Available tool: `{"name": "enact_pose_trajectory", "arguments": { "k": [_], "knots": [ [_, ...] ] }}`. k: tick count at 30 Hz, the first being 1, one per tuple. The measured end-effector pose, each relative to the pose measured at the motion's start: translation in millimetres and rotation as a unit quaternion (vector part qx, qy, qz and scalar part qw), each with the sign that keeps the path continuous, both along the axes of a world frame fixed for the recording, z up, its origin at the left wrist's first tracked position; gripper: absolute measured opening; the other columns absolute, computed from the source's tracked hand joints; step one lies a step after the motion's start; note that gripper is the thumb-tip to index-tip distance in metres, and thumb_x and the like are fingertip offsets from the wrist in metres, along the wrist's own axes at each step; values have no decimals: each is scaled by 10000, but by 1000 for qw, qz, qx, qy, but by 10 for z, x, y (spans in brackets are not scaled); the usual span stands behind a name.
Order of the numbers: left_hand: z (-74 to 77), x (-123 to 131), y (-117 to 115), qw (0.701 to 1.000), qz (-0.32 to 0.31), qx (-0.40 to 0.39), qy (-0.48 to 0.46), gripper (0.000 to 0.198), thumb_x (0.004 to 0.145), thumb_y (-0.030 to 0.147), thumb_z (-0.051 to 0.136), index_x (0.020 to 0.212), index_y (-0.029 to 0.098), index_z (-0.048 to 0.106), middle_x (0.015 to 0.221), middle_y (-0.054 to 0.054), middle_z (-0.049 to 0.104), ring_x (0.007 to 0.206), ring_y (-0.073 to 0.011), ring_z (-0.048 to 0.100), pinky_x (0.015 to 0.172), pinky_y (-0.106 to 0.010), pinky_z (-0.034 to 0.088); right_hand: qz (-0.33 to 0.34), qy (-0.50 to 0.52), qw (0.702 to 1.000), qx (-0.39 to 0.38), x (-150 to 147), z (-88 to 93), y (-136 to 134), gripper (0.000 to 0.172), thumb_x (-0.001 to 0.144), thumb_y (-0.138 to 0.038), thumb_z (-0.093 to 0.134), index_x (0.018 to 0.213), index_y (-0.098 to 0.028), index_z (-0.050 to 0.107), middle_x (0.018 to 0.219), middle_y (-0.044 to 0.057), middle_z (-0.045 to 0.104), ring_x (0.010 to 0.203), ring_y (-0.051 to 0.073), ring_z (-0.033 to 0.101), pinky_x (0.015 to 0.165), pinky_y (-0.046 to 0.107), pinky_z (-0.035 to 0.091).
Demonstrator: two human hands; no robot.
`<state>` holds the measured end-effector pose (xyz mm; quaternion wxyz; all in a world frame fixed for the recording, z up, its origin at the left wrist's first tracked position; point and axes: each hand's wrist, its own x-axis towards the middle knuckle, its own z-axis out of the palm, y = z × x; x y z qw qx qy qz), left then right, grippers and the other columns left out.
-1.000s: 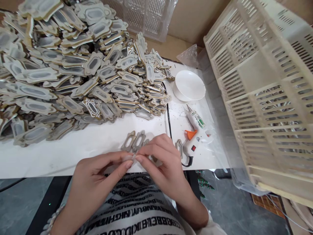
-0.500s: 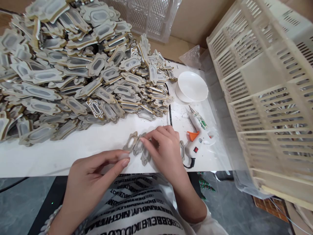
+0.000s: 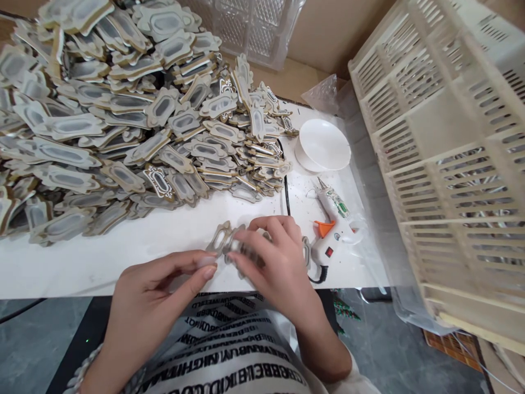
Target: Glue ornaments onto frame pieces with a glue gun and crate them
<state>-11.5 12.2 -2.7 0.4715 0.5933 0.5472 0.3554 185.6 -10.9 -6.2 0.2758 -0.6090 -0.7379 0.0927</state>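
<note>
My left hand [image 3: 162,295] is closed in a pinch near the table's front edge, thumb and forefinger on a small translucent whitish piece [image 3: 206,261]. Just beyond its fingertips lies a grey ornate frame [image 3: 220,239] with a long open slot. My right hand [image 3: 274,251] hovers over more such frames in a row, its thumb and fingers apart and slightly blurred. It partly covers the frames, so whether the fingertips touch one is hard to see. Another frame [image 3: 305,251] shows to the right of that hand.
A big heap of similar frames [image 3: 123,126] fills the table's left and back. To the right are a white bowl [image 3: 322,146] and a glue gun [image 3: 328,241] with an orange trigger. A cream plastic crate [image 3: 426,142] stands at far right; a clear tray [image 3: 262,33] leans behind.
My right hand has shifted slightly, and its thumb and fingers have spread apart over the frames. The left hand keeps its pinch on the translucent piece in nearly the same place.
</note>
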Motion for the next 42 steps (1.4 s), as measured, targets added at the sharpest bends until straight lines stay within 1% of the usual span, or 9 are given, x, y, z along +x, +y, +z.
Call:
{"name": "enact_pose_trajectory", "arguments": {
  "k": [2, 5, 8, 14, 22, 27, 32, 37, 42],
  "knots": [
    [7, -2, 4, 1000, -7, 2, -9, 147, 764, 283, 792, 816, 421, 803, 781, 146, 793, 655, -77, 759, 676, -63, 567, 27, -9, 1000, -13, 18, 10, -22, 208, 973, -374, 699, 1135, -244, 709, 1163, 45, 708, 1040, 258, 534, 871, 389, 422],
    [11, -7, 0, 1000, -14, 12, -9, 167, 768, 268, 790, 828, 423, 801, 792, 158, 793, 655, -63, 756, 669, -42, 551, 27, -20, 999, -31, 38, -7, -15, 351, 947, -402, 734, 1233, -206, 680, 1297, 44, 708, 1086, 277, 525, 919, 416, 414],
    [18, -13, -10, 999, -33, 30, 7, 169, 774, 247, 784, 838, 403, 799, 753, 162, 785, 589, -43, 732, 610, -7, 516, 30, -23, 999, -39, 44, -36, 12, 427, 938, -421, 741, 1284, -182, 663, 1337, 27, 714, 1075, 281, 524, 926, 427, 406],
    [19, -34, -21, 985, -109, 126, 39, 116, 819, 237, 764, 858, 345, 783, 776, 138, 796, 616, -49, 742, 675, -26, 546, 10, -34, 999, -23, 34, -51, 34, 365, 943, -391, 740, 1236, -177, 693, 1259, 14, 751, 1034, 277, 532, 867, 411, 395],
    [44, 5, -15, 965, -141, 213, 67, 105, 957, 298, 668, 875, 284, 731, 783, 117, 795, 611, -45, 736, 684, -42, 569, -33, -62, 998, -1, 4, -59, 44, 212, 1018, -345, 636, 1164, -215, 719, 1132, 23, 770, 987, 265, 550, 784, 388, 359],
    [15, 11, -26, 923, -206, 308, 100, 137, 1012, 267, 591, 940, 237, 703, 800, 75, 791, 735, -74, 761, 894, -133, 603, 1, -39, 999, 11, 73, -2, -34, 210, 1035, -182, 549, 1147, -223, 722, 1185, -17, 774, 1002, 251, 532, 811, 388, 357],
    [-65, 53, -34, 905, -283, 313, 55, 114, 1001, 152, 582, 1026, 215, 674, 838, 84, 759, 707, -35, 702, 1134, -217, 503, 47, -50, 998, 4, 134, 20, -118, 251, 1005, -120, 551, 1120, -238, 740, 1260, -45, 762, 1034, 246, 526, 824, 400, 340],
    [-102, 157, 20, 893, -290, 339, 55, 123, 998, 137, 570, 1014, 200, 675, 782, 76, 727, 662, -46, 660, 1190, -295, 464, 57, -76, 995, -7, 129, 1, -138, 261, 992, -134, 585, 1164, -256, 738, 1277, -39, 752, 1029, 247, 513, 814, 401, 327],
    [-75, 192, 41, 893, -317, 309, 83, 167, 983, 115, 552, 996, 222, 678, 772, 75, 741, 633, -66, 684, 1168, -371, 499, 57, -97, 994, -11, 136, 9, -136, 282, 985, -147, 583, 1203, -244, 732, 1294, -20, 743, 1009, 258, 510, 797, 409, 338]
  ]
}}
